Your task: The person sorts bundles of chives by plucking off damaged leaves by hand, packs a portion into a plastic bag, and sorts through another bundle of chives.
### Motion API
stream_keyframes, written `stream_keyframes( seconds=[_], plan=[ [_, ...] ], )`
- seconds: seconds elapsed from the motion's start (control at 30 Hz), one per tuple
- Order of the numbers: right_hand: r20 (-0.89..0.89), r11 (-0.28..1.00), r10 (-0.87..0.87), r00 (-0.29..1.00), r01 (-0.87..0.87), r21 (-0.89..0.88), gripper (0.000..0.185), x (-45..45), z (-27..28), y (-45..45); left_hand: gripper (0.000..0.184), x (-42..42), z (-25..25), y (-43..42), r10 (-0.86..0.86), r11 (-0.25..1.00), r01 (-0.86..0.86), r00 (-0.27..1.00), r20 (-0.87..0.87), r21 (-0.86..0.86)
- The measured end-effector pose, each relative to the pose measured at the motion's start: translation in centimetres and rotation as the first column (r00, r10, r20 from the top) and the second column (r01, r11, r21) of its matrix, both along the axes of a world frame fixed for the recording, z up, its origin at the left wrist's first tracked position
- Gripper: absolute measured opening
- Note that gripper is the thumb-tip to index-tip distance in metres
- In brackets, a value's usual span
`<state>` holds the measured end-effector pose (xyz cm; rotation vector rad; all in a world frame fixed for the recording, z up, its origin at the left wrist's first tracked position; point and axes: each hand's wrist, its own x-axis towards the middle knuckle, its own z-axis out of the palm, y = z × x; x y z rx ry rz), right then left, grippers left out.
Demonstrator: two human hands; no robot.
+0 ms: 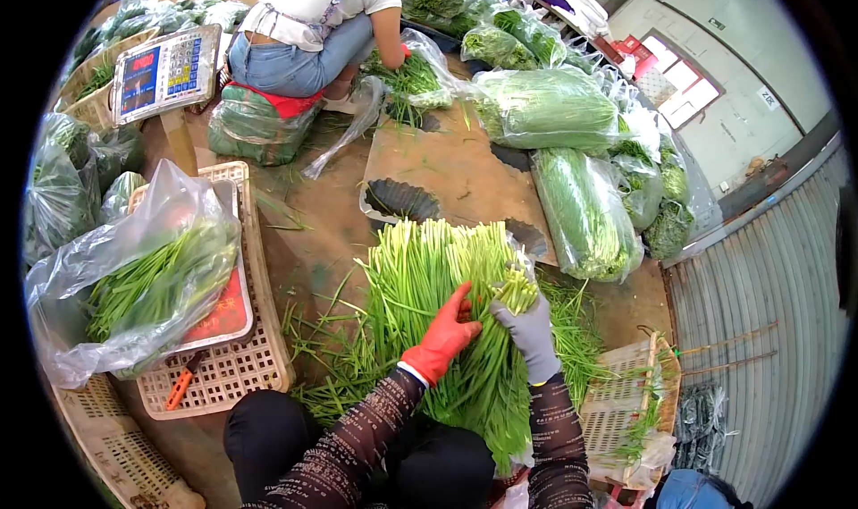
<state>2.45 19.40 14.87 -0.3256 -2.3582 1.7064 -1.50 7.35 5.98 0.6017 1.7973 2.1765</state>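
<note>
from here i read gathering: my grey-gloved right hand (530, 328) grips a pale-ended bunch of green stalks (516, 289) over the green stalk heap (404, 281), red-gloved left hand (443, 337) open; levelling ends seems due

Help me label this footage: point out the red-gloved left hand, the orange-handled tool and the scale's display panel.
Red-gloved left hand (443, 336): head view, back of the hand.
Orange-handled tool (180, 390): head view, on the handle.
Scale's display panel (167, 74): head view, middle of its face.
</note>
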Motion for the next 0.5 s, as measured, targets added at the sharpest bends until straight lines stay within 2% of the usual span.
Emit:
stream_keyframes(
  seconds=[0.07,0.1,0.13,0.2,0.23,0.27,0.33,0.37,0.4,0.47,0.5],
  plan=[
    [0.066,0.952,-0.106,0.992,0.082,0.294,0.078,-0.4,-0.6,0.3,0.047,0.3,0.2,0.3,-0.064,0.997,0.062,0.997,-0.043,-0.040],
    [-0.144,0.671,0.064,0.988,0.064,0.739,0.082,-1.0,-0.6,0.3,0.046,0.8,0.4,0.5,-0.092,0.994,0.088,0.994,-0.067,-0.057],
    [-0.145,0.671,0.071,0.987,0.060,0.739,0.082,-1.4,-0.5,0.1,0.045,1.3,0.5,0.6,-0.112,0.992,0.106,0.990,-0.087,-0.067],
    [-0.130,0.849,0.081,0.988,0.000,0.529,0.080,-2.0,0.4,-1.4,0.043,1.9,0.9,0.7,-0.143,0.988,0.134,0.983,-0.115,-0.079],
    [-0.171,0.809,0.098,0.980,0.022,0.587,0.072,-2.1,0.5,-1.4,0.042,1.9,0.9,0.5,-0.152,0.987,0.144,0.981,-0.119,-0.071],
    [-0.174,0.811,0.098,0.980,0.023,0.585,0.072,-2.1,0.3,-1.0,0.041,1.9,1.0,0.2,-0.162,0.986,0.155,0.979,-0.125,-0.066],
    [-0.029,0.957,-0.185,0.982,0.187,0.222,0.064,-1.6,-0.9,0.6,0.041,1.5,1.4,-0.1,-0.165,0.986,0.158,0.976,-0.145,-0.055],
    [-0.133,0.934,-0.254,0.958,0.279,0.223,0.053,-1.4,-1.2,1.4,0.041,1.5,1.8,-0.4,-0.153,0.988,0.149,0.977,-0.152,-0.037],
    [-0.132,0.932,-0.257,0.957,0.282,0.227,0.053,-0.7,-1.7,2.3,0.041,1.5,2.2,-0.6,-0.144,0.990,0.143,0.976,-0.164,-0.019],
    [-0.140,0.975,-0.215,0.966,0.220,0.022,0.048,0.6,-0.3,1.7,0.041,1.5,3.4,-0.6,-0.133,0.990,0.139,0.970,-0.205,0.012],
    [-0.274,0.982,-0.177,0.945,0.190,0.021,0.043,1.0,-0.6,0.9,0.041,1.6,3.9,-0.5,-0.138,0.989,0.144,0.965,-0.222,0.012]
  ],
)
